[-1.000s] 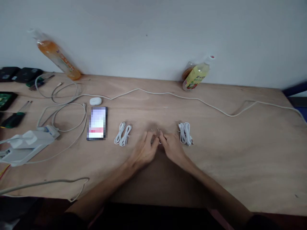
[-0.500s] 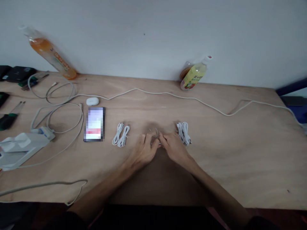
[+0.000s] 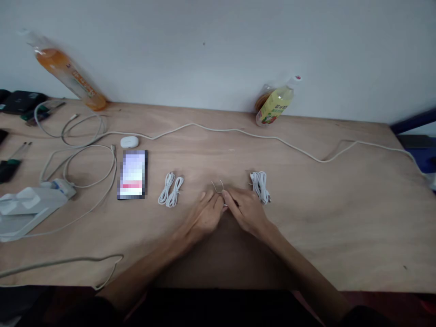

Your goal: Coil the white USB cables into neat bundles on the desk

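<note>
My left hand and my right hand meet over the middle of the table, fingers bent and pressed together. A thin, pale wire twist tie curves up in a U from between the fingertips, and my right thumb and forefinger pinch near it. A small bit of something white shows between the hands; the fingers hide most of it. To the left of my left hand lies a bundle of white cable, coiled and tied. Another tied white cable bundle lies just beyond my right hand.
A phone, a white earbud case and a white power strip lie to the left. A long cable crosses the table. An orange drink bottle and a yellow drink bottle stand by the wall.
The wire tie now stands out more openly in a U above the fingers. My left fingers have drawn in lower, and my right thumb has shifted slightly left. The camera view has shifted slightly.
</note>
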Motion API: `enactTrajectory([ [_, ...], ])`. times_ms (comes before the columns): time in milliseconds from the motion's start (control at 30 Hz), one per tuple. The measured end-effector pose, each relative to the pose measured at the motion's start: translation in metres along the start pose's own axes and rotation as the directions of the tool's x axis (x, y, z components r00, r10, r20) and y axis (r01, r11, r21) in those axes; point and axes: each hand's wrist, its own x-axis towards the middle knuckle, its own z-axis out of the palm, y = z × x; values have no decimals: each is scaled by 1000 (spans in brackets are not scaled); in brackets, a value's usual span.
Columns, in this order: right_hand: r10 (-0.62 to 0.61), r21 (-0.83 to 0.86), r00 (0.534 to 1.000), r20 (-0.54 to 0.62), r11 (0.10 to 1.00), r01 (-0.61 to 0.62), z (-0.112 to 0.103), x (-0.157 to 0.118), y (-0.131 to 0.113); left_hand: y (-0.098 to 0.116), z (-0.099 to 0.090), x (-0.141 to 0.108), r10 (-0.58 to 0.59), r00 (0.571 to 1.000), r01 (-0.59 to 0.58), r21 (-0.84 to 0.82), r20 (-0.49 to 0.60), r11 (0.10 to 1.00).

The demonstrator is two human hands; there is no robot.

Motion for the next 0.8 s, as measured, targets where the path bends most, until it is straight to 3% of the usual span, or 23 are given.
enactTrajectory([
  [67,-186,-93,980,-66,979,180,3,-5,7,2,-2,0,-5,999,9,-91,35,996],
  [167,-246,-122,966,-83,964,235,8,-8,18,3,-8,1,30,999,-23,-213,33,977],
  [267,-224,-100,972,-70,971,216,10,-6,20,2,-12,2,64,997,-69,-190,-32,979],
  [367,-152,-74,987,-48,986,149,9,-2,14,0,-14,3,71,993,-76,-59,-93,995],
  [500,-40,-53,999,-9,998,39,5,0,4,-2,-10,1,76,994,-73,36,-79,997],
  [633,52,-98,996,69,994,-45,4,-2,2,-4,-1,-3,17,1000,-17,-170,0,985],
  [800,-30,-133,994,108,990,44,7,-6,10,-3,4,-7,-112,982,158,-342,150,926],
])
